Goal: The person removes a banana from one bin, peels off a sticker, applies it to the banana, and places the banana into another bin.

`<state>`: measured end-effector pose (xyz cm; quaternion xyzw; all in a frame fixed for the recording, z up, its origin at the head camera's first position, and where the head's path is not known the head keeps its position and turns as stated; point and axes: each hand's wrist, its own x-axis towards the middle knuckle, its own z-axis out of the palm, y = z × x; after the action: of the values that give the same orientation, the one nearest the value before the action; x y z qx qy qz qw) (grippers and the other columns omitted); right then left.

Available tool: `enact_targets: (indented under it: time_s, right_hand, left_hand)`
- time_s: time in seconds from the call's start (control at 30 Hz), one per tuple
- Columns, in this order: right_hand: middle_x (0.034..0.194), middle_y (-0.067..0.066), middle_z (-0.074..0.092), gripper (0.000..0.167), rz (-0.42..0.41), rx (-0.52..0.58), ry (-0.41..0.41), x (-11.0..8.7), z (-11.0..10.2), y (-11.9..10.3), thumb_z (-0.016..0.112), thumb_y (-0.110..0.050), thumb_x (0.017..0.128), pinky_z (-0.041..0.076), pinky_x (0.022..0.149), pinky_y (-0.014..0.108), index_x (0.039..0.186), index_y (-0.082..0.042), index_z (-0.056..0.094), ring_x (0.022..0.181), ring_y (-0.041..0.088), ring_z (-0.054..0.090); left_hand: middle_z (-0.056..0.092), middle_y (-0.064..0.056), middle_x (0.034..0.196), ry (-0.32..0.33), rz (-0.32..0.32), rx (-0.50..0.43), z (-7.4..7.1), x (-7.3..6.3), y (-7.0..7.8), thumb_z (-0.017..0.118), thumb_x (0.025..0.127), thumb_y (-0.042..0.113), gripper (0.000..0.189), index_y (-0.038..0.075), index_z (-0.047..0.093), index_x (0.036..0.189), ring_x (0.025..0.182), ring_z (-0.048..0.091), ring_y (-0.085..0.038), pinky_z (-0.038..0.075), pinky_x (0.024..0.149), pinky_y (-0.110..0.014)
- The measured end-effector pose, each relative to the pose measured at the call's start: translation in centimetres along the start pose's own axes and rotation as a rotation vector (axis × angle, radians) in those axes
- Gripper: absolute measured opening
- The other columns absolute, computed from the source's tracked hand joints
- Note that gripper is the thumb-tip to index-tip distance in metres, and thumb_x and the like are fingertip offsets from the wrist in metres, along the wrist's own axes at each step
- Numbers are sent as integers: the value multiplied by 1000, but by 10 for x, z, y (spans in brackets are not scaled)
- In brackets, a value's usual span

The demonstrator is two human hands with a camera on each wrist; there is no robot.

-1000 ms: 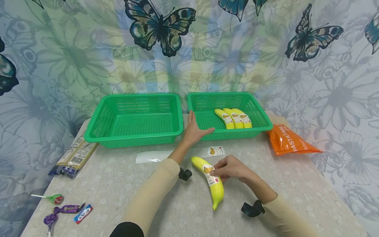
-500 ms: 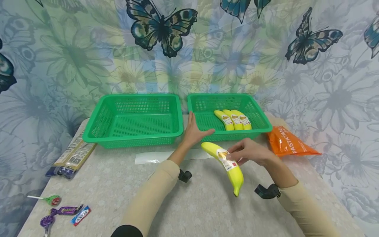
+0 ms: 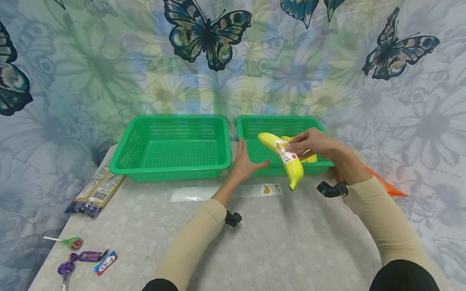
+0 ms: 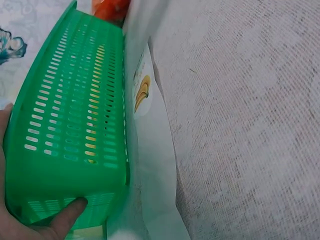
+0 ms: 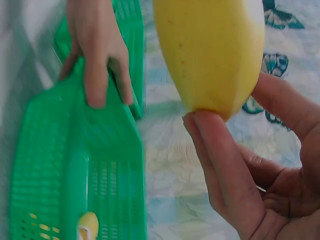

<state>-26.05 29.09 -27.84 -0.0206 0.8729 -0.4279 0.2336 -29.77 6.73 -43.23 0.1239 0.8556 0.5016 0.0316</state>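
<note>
My right hand (image 3: 314,143) pinches a yellow banana (image 3: 295,169) between thumb and fingers, round its printed white label. It holds the banana tilted, stem end down, over the front wall of the right green basket (image 3: 272,170). More bananas (image 3: 310,159) lie in that basket, mostly hidden behind this hand. In the right wrist view the held banana (image 5: 210,55) fills the top, with fingertips against its side. My left hand (image 3: 244,165) rests at the basket's front left corner, fingers straight and thumb spread. The left thumb (image 4: 70,217) lies against the basket wall in the left wrist view.
Another green basket (image 3: 171,174) stands on the left. A white strip with a banana label (image 3: 271,190) lies in front of the baskets. A gold and blue packet (image 3: 98,190), a lollipop (image 3: 74,243) and several wrapped sweets (image 3: 89,256) lie left, an orange bag (image 3: 395,190) right.
My right hand has lifted the banana off the table and carried it up and forward to the right basket. The left hand has stayed at the basket corner.
</note>
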Motion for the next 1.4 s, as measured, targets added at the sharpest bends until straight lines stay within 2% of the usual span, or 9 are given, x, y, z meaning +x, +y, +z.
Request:
enact_targets:
  time_s: [0.23, 0.37, 0.63, 0.8, 0.9, 1.03, 1.13, 1.23, 1.4]
  right_hand:
    - [124, 13, 64, 55, 1, -68, -22, 44, -26, -19, 70, -31, 90, 58, 91, 37, 131, 3, 57, 92, 16, 68]
    - [122, 11, 66, 52, 11, -105, -45, 72, -36, -22, 72, -32, 89, 57, 91, 36, 128, 1, 61, 94, 16, 70]
    - [127, 14, 64, 50, 22, -212, -121, 118, -43, -13, 70, -35, 90, 57, 93, 37, 126, -1, 63, 98, 18, 68]
    - [133, 20, 60, 50, 27, -202, -153, 140, -45, 2, 67, -33, 93, 55, 97, 40, 129, 1, 61, 102, 19, 68]
    - [131, 20, 61, 51, 46, -171, -164, 151, -44, 15, 65, -31, 94, 53, 99, 43, 132, 3, 57, 100, 17, 69]
    - [108, 10, 71, 48, 90, -126, -125, 159, -40, 31, 65, -28, 94, 53, 98, 45, 129, 4, 59, 89, 14, 70]
    - [91, 1, 72, 43, 118, -125, -75, 161, -36, 39, 68, -27, 92, 55, 95, 44, 122, 3, 65, 81, 14, 70]
    - [86, 2, 72, 36, 147, -146, -42, 164, -31, 45, 71, -27, 90, 56, 93, 44, 113, 0, 70, 79, 17, 69]
    - [84, 4, 73, 34, 196, -181, -44, 170, -25, 50, 76, -27, 86, 56, 92, 44, 105, 2, 73, 77, 18, 70]
  left_hand:
    - [-8, -1, 166, 17, -5, -6, -3, 1, -1, 76, 73, 59, 125, 7, 0, 157, 152, 13, -33, 26, 117, -59]
    - [-8, -1, 166, 16, -9, -12, -2, 1, -2, 76, 72, 61, 127, 8, -1, 157, 152, 11, -32, 26, 119, -54]
    - [-8, 0, 166, 3, -19, -10, 2, 2, -4, 75, 73, 62, 125, 9, -1, 158, 152, 11, -31, 28, 119, -53]
    - [-8, 2, 166, 3, -17, -28, 4, 2, -4, 76, 73, 61, 125, 10, -1, 158, 152, 12, -31, 29, 118, -54]
    - [-8, 1, 166, -2, -15, -28, 4, 1, -3, 77, 73, 59, 125, 11, -1, 158, 152, 13, -31, 29, 117, -54]
    - [-7, 1, 166, 0, -14, -19, 4, -1, -1, 78, 74, 57, 124, 10, 0, 158, 152, 14, -31, 29, 117, -55]
    - [-7, 2, 166, 4, -16, -12, 4, -2, 0, 78, 73, 56, 124, 10, 0, 158, 151, 15, -31, 30, 117, -55]
    - [-7, 4, 166, 8, -20, 1, 3, -2, 1, 78, 73, 57, 124, 11, 0, 158, 151, 17, -30, 30, 117, -54]
    - [-7, 4, 166, 16, -17, 16, 1, -3, 0, 77, 74, 59, 123, 11, 1, 158, 151, 17, -29, 29, 117, -55]
